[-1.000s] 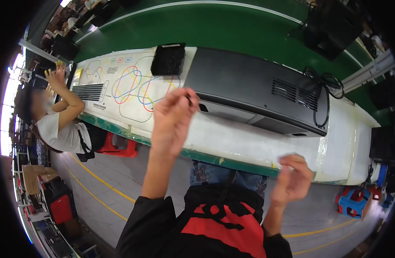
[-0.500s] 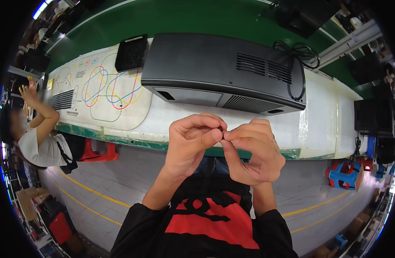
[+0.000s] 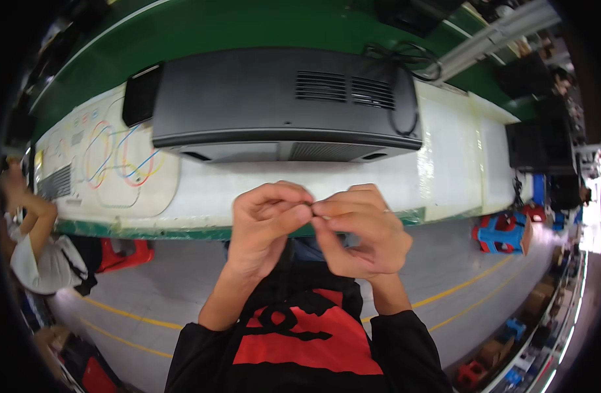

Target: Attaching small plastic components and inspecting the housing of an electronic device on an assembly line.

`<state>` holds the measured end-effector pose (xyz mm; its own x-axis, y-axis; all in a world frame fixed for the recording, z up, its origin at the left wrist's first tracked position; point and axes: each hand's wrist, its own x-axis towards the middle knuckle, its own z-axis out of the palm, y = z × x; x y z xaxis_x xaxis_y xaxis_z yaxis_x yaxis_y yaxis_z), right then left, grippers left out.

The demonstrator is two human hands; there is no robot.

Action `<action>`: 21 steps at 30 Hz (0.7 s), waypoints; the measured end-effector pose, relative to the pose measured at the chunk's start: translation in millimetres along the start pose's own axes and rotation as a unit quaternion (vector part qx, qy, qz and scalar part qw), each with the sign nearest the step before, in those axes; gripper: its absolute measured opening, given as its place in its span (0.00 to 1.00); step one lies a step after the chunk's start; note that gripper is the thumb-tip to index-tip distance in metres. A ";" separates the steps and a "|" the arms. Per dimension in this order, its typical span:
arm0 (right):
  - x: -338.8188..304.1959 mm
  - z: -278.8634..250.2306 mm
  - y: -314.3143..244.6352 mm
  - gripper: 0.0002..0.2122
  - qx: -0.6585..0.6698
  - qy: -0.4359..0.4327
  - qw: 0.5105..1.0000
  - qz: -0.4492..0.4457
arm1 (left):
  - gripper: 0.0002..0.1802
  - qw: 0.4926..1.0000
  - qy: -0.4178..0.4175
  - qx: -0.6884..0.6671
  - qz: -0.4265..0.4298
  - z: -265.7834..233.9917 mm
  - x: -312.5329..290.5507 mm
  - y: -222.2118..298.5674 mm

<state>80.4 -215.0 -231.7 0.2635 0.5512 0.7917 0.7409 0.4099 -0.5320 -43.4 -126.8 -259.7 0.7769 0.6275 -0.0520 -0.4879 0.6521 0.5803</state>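
Observation:
My left hand (image 3: pixel 260 221) and my right hand (image 3: pixel 368 237) meet in front of me, above the near edge of the bench. Thumb and fingers of each are pinched together, tip to tip, on a small dark piece (image 3: pixel 311 207). Mostly covered by the fingertips, the piece is too small for its kind to show. Beyond my hands, apart from them, a large black box-shaped appliance (image 3: pixel 228 88) with vent slots lies on the white bench.
A black tray (image 3: pixel 142 95) sits left of the appliance, by a white mat (image 3: pixel 159 190) printed with coloured loops. A black cable (image 3: pixel 415 62) lies behind the appliance's right end. Another person (image 3: pixel 41 252) is at the far left, near a red stool (image 3: pixel 127 254). A blue-and-red stool (image 3: pixel 500 232) stands right.
The view has swung to the right, so the bench and appliance appear farther left. My hands keep the same pinch, and less of the dark piece shows between the fingertips.

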 end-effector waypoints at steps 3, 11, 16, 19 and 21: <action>-2.8 -9.6 0.6 0.16 -0.012 -0.019 1.000 0.003 | 0.10 1.000 -0.002 0.016 -0.013 -4.6 1.8 -6.0; 55.3 -117.7 43.3 0.07 -0.275 -0.119 0.947 0.117 | 0.10 0.998 0.017 0.059 -0.030 -13.3 -1.5 -20.4; 85.1 -119.5 52.5 0.08 -0.248 -0.281 0.916 0.140 | 0.09 0.995 0.031 0.082 -0.055 -16.2 -5.8 -28.1; 99.8 -117.3 52.4 0.08 -0.268 -0.328 0.894 0.145 | 0.09 0.995 0.031 0.083 -0.053 -20.6 -6.4 -26.5; 107.1 -114.2 53.2 0.08 -0.263 -0.379 0.875 0.146 | 0.10 0.994 0.037 0.089 -0.053 -24.4 -6.2 -24.1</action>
<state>218.6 -217.1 -140.9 0.1522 0.9819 0.1127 0.9444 -0.1109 -0.3097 -46.3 -136.1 -293.1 0.7852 0.5936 -0.1764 -0.3216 0.6343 0.7031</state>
